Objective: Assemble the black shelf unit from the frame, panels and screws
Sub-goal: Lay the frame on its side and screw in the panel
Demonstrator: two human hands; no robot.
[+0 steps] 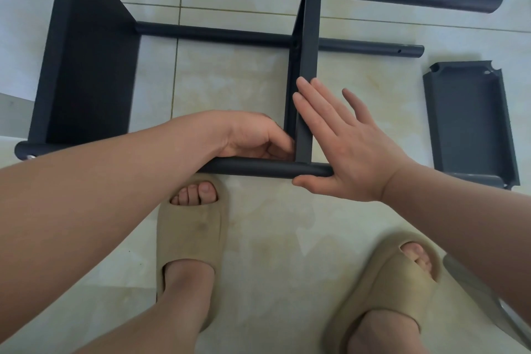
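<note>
1. Two hands work at the shelf unit [184,37], which lies on its side on the tiled floor [258,238].
2. Step, as I judge it: fixing the middle panel [309,37] to the near pole [258,167].
3. Right hand [344,146]: fingers straight, pressed flat on the panel's edge, thumb by the pole's end.
4. Left hand [253,135]: fingers curled into the inner corner of that joint; whether they pinch a screw, I cannot tell.
5. Next move likely needs the holes lined up and the panel kept square.
6. Loose panel [471,123], tray-shaped, lies well apart on the right, hollow side up. It shows only a pale speck at its far corner, too small to identify.
</note>
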